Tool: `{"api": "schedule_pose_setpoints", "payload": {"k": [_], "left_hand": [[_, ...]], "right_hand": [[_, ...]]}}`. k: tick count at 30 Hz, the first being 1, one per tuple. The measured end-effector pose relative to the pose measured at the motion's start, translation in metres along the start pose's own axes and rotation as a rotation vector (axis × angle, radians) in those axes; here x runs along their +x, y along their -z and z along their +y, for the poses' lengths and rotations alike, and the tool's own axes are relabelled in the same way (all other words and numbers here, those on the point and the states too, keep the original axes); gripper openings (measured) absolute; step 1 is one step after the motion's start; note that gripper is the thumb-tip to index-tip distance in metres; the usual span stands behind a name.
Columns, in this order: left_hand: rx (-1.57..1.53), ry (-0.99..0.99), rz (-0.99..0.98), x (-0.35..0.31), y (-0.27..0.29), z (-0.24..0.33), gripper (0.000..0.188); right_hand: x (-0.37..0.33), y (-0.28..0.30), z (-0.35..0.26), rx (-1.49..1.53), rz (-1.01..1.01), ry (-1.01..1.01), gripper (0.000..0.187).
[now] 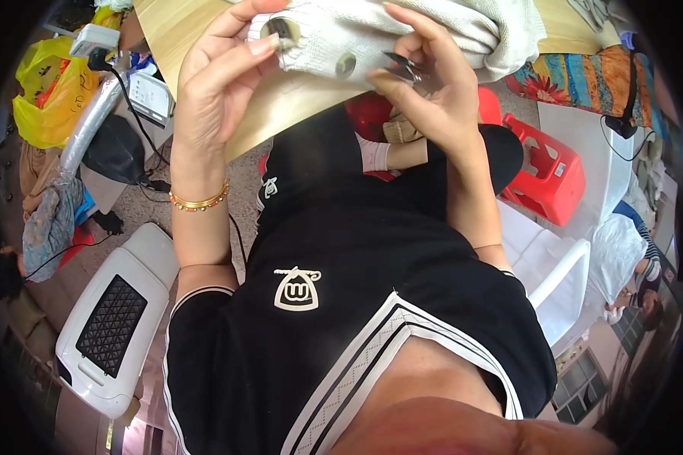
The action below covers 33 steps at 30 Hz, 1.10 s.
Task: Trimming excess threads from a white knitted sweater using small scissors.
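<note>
A cream knit garment [387,38] with large dark buttons lies over the near part of the wooden table. My left hand [224,76] pinches the garment's edge, with its thumb beside a dark button [281,32]. A second button [345,66] shows farther right along the same edge. My right hand [440,91] is closed around small thread snips [402,64], their dark pointed blades directed left towards the knit. The lower part of the snips is hidden by my fingers.
The pale wooden table [265,125] ends just before my lap. A red plastic stool [546,171] stands to the right, near a white chair [561,292]. Leftward are a yellow plastic bag [61,98], a black cable [129,106] and a white appliance [140,258]. Patterned cloth [584,83] lies at far right.
</note>
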<state>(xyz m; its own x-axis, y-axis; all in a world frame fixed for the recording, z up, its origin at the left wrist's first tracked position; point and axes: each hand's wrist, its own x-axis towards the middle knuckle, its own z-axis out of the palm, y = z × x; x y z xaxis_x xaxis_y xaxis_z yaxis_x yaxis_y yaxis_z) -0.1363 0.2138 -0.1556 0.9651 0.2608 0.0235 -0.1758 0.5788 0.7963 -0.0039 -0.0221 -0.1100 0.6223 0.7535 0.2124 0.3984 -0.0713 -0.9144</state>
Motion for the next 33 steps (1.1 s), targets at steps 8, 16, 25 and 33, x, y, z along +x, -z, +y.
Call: {"api": "schedule_pose_setpoints", "payload": {"k": [8, 16, 25, 33], "left_hand": [[0.076, 0.023, 0.131, -0.008, -0.018, -0.01, 0.042], [-0.244, 0.095, 0.074, -0.008, -0.018, -0.022, 0.036], [0.098, -0.088, 0.19, -0.013, -0.052, -0.027, 0.036], [0.292, -0.161, 0.15, -0.01, -0.077, -0.031, 0.044]], "right_hand": [[0.021, -0.019, 0.036, 0.111, 0.076, 0.924, 0.045], [-0.01, -0.014, -0.011, -0.19, 0.158, 0.32, 0.041], [0.0, -0.014, 0.003, -0.053, 0.185, 0.336, 0.044], [-0.01, -0.012, 0.002, 0.081, 0.186, 0.253, 0.042]]}}
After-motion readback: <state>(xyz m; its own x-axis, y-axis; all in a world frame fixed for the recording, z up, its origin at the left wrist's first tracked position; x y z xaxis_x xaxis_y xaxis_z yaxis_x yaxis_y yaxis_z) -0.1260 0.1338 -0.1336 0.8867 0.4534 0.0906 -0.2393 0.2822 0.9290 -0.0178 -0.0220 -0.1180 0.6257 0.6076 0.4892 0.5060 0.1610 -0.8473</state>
